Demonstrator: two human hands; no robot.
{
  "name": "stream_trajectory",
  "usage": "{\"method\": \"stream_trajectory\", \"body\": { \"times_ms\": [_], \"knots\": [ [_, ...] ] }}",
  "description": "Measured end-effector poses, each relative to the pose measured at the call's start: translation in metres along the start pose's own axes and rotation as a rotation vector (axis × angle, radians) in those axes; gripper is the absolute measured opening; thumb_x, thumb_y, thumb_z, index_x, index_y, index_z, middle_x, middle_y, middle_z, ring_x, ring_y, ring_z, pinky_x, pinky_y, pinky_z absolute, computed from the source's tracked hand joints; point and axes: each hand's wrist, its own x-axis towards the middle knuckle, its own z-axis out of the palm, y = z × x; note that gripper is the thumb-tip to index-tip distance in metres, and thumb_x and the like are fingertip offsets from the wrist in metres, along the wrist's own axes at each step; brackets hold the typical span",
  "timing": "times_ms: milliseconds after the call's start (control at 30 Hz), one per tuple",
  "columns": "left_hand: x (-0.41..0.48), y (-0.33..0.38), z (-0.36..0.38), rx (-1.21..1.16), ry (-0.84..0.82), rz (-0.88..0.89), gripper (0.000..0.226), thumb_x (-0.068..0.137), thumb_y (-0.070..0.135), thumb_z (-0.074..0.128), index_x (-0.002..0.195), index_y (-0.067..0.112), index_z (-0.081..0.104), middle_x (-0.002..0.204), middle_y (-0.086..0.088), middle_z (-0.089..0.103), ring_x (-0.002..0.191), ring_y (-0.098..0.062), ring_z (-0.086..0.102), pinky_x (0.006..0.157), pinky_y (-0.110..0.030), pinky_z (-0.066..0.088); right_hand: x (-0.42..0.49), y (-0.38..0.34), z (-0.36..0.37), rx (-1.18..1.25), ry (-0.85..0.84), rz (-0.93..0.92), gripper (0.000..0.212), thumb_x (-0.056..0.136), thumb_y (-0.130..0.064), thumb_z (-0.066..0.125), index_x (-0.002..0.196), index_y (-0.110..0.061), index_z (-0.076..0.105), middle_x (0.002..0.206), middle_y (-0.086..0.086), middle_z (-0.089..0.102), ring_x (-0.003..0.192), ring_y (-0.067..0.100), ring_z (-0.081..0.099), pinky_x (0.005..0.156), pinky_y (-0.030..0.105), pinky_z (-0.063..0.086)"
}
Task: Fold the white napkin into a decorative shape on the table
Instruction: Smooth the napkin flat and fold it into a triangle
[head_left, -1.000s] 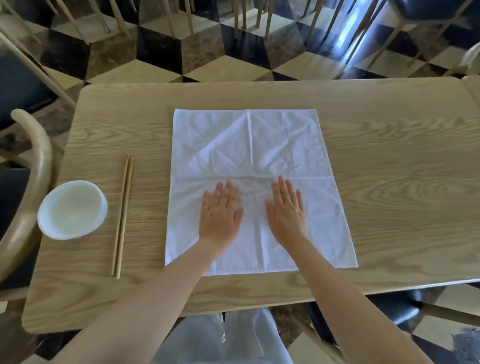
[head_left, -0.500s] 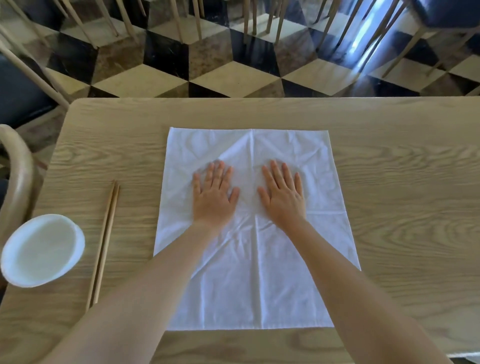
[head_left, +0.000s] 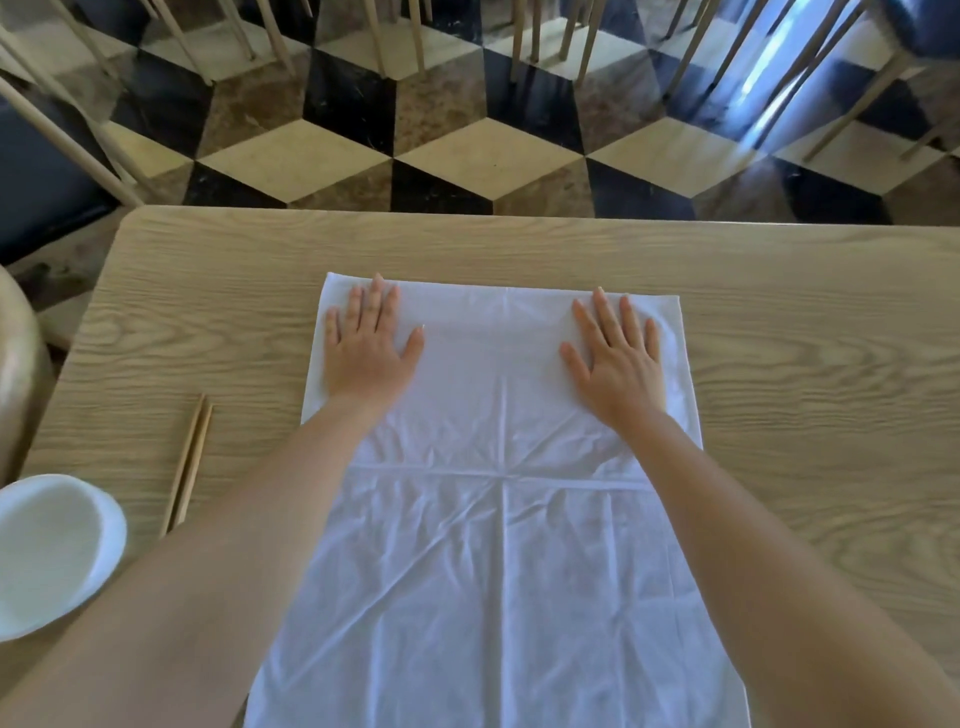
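While the napkin (head_left: 498, 571) lies flat, left grip (head_left: 366, 353) and right grip (head_left: 618, 364) press its far end, both spread.

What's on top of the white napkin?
The left hand and right hand lie flat on the napkin near its far corners, forearms stretched over it. The cloth beneath them is covered, unseen.

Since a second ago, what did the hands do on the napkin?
The left hand and right hand slid forward and apart, from the middle of the white napkin to its far corners, pressing flat. Nothing gripped or released. It stays spread; chopsticks and bowl unmoved.
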Motion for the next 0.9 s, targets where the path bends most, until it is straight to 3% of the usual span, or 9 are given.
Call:
{"method": "stream_trajectory", "body": {
  "times_ms": [167,400,533,633,800,900],
  "knots": [
    [0.009,-0.006,0.000,-0.013,0.051,-0.021,0.063,0.095,0.049,0.024,0.148,0.020,0.008,0.158,0.000,0.004,0.145,-0.017,-0.002,0.118,-0.043,-0.004,0.010,0.007,-0.001,-0.011,0.019,0.000,0.060,0.093,-0.055,0.017,0.147,-0.032,0.007,0.158,-0.004,0.007,0.145,0.023,-0.003,0.118,0.046,-0.002],
    [0.011,-0.010,0.000,-0.056,0.115,-0.200,0.063,0.096,0.042,0.026,0.147,0.010,0.010,0.158,-0.008,0.007,0.145,-0.022,0.002,0.117,-0.046,-0.003,0.007,0.006,0.000,-0.015,0.038,0.020,0.064,0.092,-0.057,0.015,0.148,-0.027,0.006,0.159,-0.001,0.004,0.145,0.021,-0.003,0.118,0.045,-0.002],
    [0.010,-0.006,-0.007,-0.193,0.187,-0.285,0.059,0.096,0.029,0.034,0.147,0.006,0.013,0.156,-0.013,0.014,0.143,-0.025,0.012,0.117,-0.044,0.005,0.007,0.000,-0.005,0.059,-0.001,0.209,0.064,0.094,-0.053,0.017,0.149,-0.023,0.001,0.159,0.002,-0.004,0.144,0.021,-0.009,0.118,0.046,-0.005],
    [0.012,-0.003,-0.019,-0.266,0.254,-0.360,0.061,0.091,0.018,0.043,0.145,0.008,0.018,0.151,-0.014,0.029,0.136,-0.031,0.027,0.111,-0.046,0.019,-0.005,-0.029,-0.010,0.111,-0.035,0.333,0.064,0.095,-0.050,0.018,0.149,-0.019,0.000,0.158,0.006,-0.006,0.144,0.024,-0.009,0.117,0.049,-0.004],
    [0.026,-0.009,-0.041,-0.411,0.195,-0.500,0.064,0.085,0.014,0.056,0.141,0.004,0.026,0.141,-0.018,0.039,0.128,-0.034,0.037,0.104,-0.041,0.031,-0.082,-0.117,0.014,0.080,-0.006,-0.095,0.063,0.095,-0.045,0.028,0.148,-0.016,0.009,0.158,0.004,0.008,0.145,0.022,0.000,0.115,0.044,-0.008],
    [0.031,-0.014,-0.054,-0.614,0.005,-0.563,0.064,0.083,0.009,0.056,0.141,0.007,0.028,0.139,-0.013,0.044,0.122,-0.029,0.047,0.094,-0.035,0.041,-0.105,-0.119,0.023,0.109,-0.008,-0.061,0.059,0.095,-0.042,0.032,0.147,-0.016,0.018,0.157,0.004,0.015,0.145,0.021,0.005,0.117,0.044,-0.003]
  ]
}}
